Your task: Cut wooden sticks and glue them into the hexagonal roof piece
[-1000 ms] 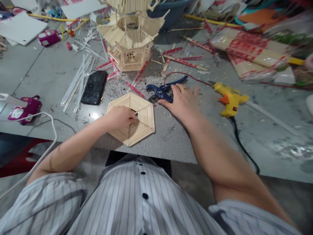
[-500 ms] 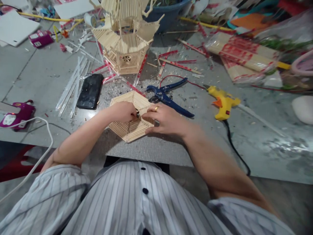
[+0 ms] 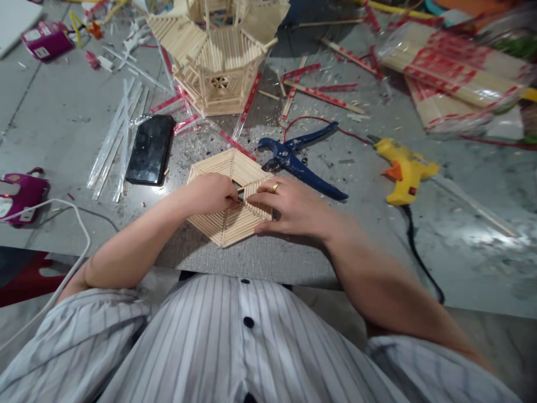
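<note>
A hexagonal panel of thin wooden sticks lies on the table before me, with a small dark opening near its centre. My left hand rests over the panel's left side, its fingers pinched at that opening; whatever they hold is hidden. Across the right edge, my right hand grips the panel, thumb at the near side and ringed fingers on top. Just behind that hand lies a blue-handled cutter, its handles spread. A stick-built pavilion model stands farther back.
A black phone and clear glue sticks lie to the left. On the right are a yellow glue gun with a black cord and plastic-wrapped stick bundles. Purple devices and a white cable are at far left.
My view has shifted down and closer, so the tabletop things appear moved outward. Both hands stay at the panel in nearly the same pose.
</note>
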`<state>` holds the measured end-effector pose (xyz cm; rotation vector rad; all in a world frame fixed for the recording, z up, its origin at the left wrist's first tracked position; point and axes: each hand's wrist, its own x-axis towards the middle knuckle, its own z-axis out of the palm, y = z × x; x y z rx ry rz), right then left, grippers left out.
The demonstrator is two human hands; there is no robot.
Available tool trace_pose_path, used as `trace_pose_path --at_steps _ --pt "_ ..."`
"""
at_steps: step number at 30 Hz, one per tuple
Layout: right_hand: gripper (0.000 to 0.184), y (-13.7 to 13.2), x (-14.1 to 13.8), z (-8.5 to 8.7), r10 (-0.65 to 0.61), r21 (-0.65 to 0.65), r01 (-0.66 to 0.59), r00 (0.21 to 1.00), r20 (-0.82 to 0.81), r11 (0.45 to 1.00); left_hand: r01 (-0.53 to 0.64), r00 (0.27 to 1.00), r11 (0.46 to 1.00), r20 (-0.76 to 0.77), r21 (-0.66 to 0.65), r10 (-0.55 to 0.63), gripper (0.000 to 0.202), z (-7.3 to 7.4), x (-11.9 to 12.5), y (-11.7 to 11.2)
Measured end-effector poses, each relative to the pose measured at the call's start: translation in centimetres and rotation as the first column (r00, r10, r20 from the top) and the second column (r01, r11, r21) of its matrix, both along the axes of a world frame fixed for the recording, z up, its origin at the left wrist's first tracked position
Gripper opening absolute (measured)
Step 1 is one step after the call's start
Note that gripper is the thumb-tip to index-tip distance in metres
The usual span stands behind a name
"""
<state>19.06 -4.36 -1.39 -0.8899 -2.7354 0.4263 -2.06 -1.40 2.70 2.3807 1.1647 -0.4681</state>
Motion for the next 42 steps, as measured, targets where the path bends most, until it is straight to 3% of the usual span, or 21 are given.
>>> trace_pose_path --at_steps 12,14,16,18,20,22,24,26,27,31,33,35,37,39,42 --pt "0.051 0.1 0.1 0.3 -0.039 -0.063 0.035 0.996 -0.075 0.997 0.037 0.998 0.998 -0.054 0.041 -0.035 0.040 0.0 0.0 -0.1" --pt "0.049 0.3 0.9 1.3 -0.107 -0.074 0.101 0.991 -0.084 0.992 0.039 0.998 0.997 -0.053 0.060 -0.036 0.039 0.0 -0.1 -0.1" --pt "0.047 0.4 2.5 2.9 -0.286 -0.076 0.278 0.951 -0.119 0.958 0.036 0.999 0.998 -0.024 0.052 -0.034 0.036 0.1 -0.3 0.0" --pt "0.043 0.2 5.0 4.7 -0.558 -0.096 0.550 0.812 -0.174 0.830 0.018 1.000 0.999 -0.016 0.029 -0.018 0.033 0.3 -0.4 0.1" --pt "0.036 -0.1 8.1 5.8 -0.806 -0.112 0.806 0.552 -0.215 0.582 -0.024 0.999 1.000 0.044 -0.018 0.025 0.031 0.5 -0.6 0.3" --pt "0.031 -0.5 11.3 5.6 -0.948 -0.004 0.954 0.298 -0.114 0.301 -0.059 0.987 0.995 0.147 -0.075 0.070 0.030 0.8 -0.8 0.5" --pt "0.037 -0.6 13.9 4.3 -0.990 0.039 0.991 0.128 0.067 0.130 -0.143 0.959 0.984 0.231 -0.103 0.164 0.027 0.9 -1.1 0.6" --pt "0.040 -0.4 15.7 2.3 -0.982 -0.010 0.999 0.041 0.184 0.040 -0.232 0.915 0.962 0.302 -0.145 0.267 0.026 0.8 -1.3 0.7" --pt "0.042 -0.2 16.3 1.3 -0.976 -0.040 0.999 0.030 0.215 0.022 -0.270 0.889 0.948 0.335 -0.166 0.312 0.027 0.7 -1.4 0.7" --pt "0.042 0.7 17.3 -1.0 -0.981 -0.168 0.985 0.065 0.181 0.035 -0.351 0.763 0.895 0.470 -0.275 0.443 0.028 -0.5 -1.9 0.9" --pt "0.035 0.9 17.3 -1.2 -0.995 -0.379 0.925 0.023 0.095 -0.014 -0.373 0.625 0.831 0.550 -0.412 0.553 0.025 -1.0 -1.9 1.0" --pt "0.022 1.0 17.1 -0.8 -1.000 -0.626 0.779 -0.018 -0.020 -0.001 -0.373 0.473 0.743 0.575 -0.556 0.668 0.017 -1.2 -1.8 1.0" --pt "0.021 1.0 16.6 0.0 -0.989 -0.730 0.679 -0.042 -0.145 0.079 -0.394 0.347 0.656 0.556 -0.644 0.755 0.011 -1.0 -1.5 1.0" --pt "0.028 1.2 15.5 1.0 -0.946 -0.745 0.641 -0.090 -0.311 0.184 -0.402 0.228 0.588 0.545 -0.702 0.807 0.012 -0.9 -1.2 0.9" --pt "0.040 1.7 12.9 2.2 -0.874 -0.756 0.533 -0.059 -0.482 0.380 -0.328 0.115 0.561 0.557 -0.760 0.822 0.017 -1.1 -0.9 0.8"
